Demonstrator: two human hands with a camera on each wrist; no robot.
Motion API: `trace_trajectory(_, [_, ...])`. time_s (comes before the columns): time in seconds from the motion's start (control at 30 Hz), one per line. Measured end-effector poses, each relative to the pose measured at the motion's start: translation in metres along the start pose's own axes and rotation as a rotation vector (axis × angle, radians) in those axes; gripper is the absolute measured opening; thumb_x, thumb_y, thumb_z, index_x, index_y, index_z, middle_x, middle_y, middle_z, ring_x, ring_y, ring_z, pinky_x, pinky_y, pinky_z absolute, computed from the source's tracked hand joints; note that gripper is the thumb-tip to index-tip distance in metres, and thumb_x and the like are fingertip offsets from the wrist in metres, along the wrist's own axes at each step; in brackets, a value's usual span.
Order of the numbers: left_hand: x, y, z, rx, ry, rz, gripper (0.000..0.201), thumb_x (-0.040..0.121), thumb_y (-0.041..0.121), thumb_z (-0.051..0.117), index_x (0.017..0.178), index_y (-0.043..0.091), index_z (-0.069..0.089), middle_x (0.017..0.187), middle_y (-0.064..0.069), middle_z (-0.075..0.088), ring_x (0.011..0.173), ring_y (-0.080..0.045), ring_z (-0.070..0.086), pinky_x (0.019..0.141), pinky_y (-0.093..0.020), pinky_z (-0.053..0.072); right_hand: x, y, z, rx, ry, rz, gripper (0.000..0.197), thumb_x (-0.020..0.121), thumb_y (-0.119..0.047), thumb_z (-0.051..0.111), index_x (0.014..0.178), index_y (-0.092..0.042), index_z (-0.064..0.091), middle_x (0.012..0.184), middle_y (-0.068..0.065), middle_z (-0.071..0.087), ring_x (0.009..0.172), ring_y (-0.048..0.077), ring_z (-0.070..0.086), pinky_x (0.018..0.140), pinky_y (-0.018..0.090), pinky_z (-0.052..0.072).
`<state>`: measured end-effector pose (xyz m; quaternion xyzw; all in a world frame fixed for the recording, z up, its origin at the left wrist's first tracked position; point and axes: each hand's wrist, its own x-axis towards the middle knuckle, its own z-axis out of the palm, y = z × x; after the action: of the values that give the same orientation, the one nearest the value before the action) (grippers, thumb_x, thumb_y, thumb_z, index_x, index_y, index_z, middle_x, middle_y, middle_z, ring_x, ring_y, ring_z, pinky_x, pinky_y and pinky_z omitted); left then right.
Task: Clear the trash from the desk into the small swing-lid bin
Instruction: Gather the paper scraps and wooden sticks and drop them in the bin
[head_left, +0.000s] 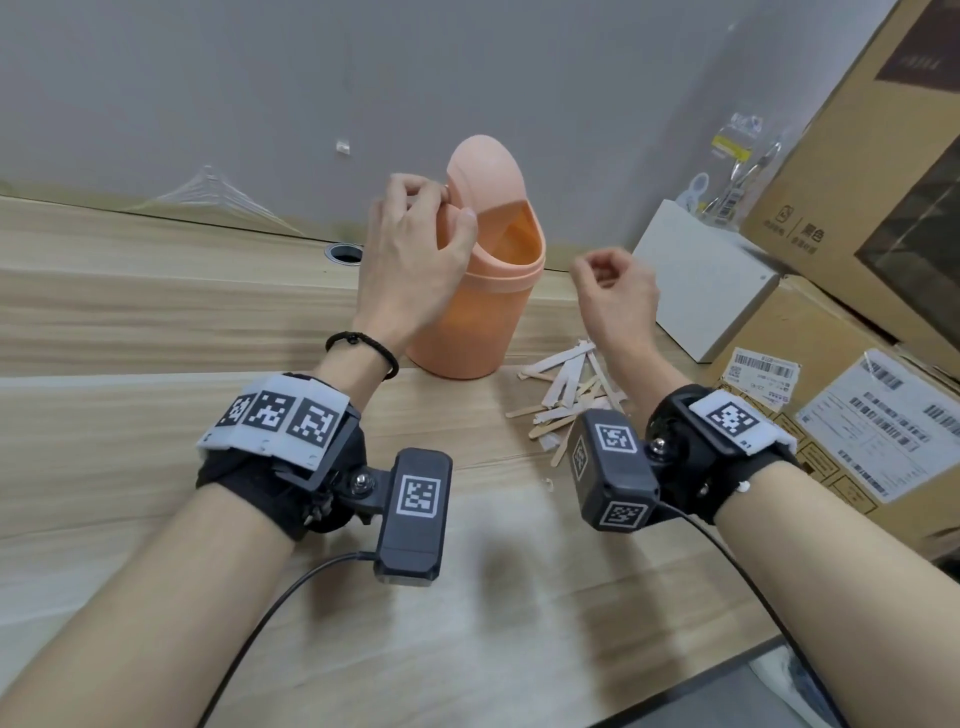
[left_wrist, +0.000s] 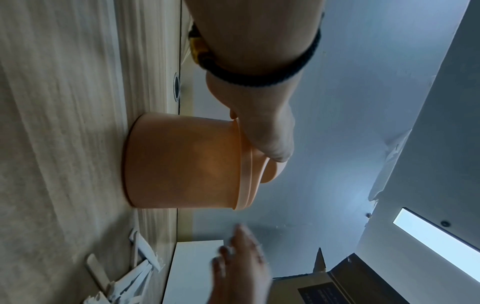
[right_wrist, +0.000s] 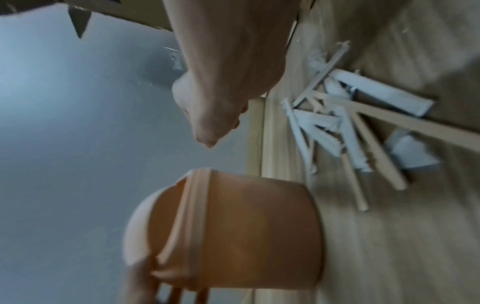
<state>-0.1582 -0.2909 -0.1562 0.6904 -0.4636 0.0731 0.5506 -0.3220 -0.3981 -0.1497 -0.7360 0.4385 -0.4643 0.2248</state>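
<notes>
My left hand (head_left: 415, 244) is curled over the top of the bin (head_left: 467, 322), thumb on the lid (head_left: 485, 171), which is tipped with the mouth facing right. My right hand (head_left: 615, 291) hangs beside that mouth, fingers curled in, nothing visible in them. The sticks and wrappers (head_left: 566, 395) lie on the desk (head_left: 156, 415) just below it, nearer me, mostly pointing away. Right hand's job, I reckon: straight down.

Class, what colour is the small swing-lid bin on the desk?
Peach-orange all over; the bin shows best in the head view.
</notes>
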Motion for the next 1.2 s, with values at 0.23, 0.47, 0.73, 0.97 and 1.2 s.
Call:
trace_trajectory(0.23, [-0.001,0.0,0.0,0.009,0.004,0.017,0.03,0.095,0.037,0.047,0.101,0.009,0.058,0.12,-0.005,0.049,0.111,-0.027,0.046,0.093,-0.031,0.036,0.014,-0.059,0.0,-0.107,-0.252,-0.166,0.016,0.09,-0.021,0.062,0.095,-0.02,0.077,0.086,-0.001,0.073,0.077,0.008,0.064,0.076,0.024,0.053])
trace_trajectory(0.47, [-0.001,0.0,0.002,0.001,0.006,0.013,0.032,0.095,0.037,0.046,0.104,0.009,0.058,0.122,-0.006,0.048,0.113,-0.027,0.045,0.095,-0.032,0.038,0.016,-0.057,-0.012,-0.155,-0.317,-0.128,0.036,0.094,-0.013,0.042,0.106,-0.024,0.074,0.083,-0.007,0.066,0.064,0.004,0.053,0.053,0.006,0.04])
trace_trajectory(0.73, [0.002,-0.003,-0.006,-0.003,-0.025,0.031,0.033,0.095,0.038,0.047,0.1,0.007,0.057,0.119,-0.006,0.048,0.111,-0.023,0.049,0.092,-0.031,0.04,-0.007,-0.023,-0.043,-0.043,-0.631,-0.074,0.021,0.094,-0.008,0.049,0.107,-0.017,0.063,0.081,0.001,0.065,0.067,0.012,0.06,0.06,0.024,0.046])
trace_trajectory(0.97, [-0.003,0.004,-0.019,-0.013,-0.078,0.004,0.032,0.095,0.035,0.047,0.099,0.005,0.056,0.118,-0.004,0.046,0.105,-0.017,0.052,0.089,-0.027,0.038,-0.031,0.007,-0.058,-0.043,-0.687,-0.025,0.014,0.096,-0.007,0.053,0.102,-0.005,0.065,0.079,0.005,0.063,0.064,0.016,0.057,0.054,0.012,0.044])
trace_trajectory(1.2, [-0.02,0.019,-0.027,-0.003,-0.104,-0.01,0.031,0.096,0.033,0.047,0.101,0.005,0.059,0.117,-0.003,0.046,0.108,-0.016,0.051,0.091,-0.025,0.037,-0.048,0.019,-0.063,-0.202,-0.822,-0.022,0.024,0.093,-0.025,0.062,0.09,-0.002,0.068,0.077,0.012,0.063,0.06,0.013,0.055,0.051,0.015,0.044])
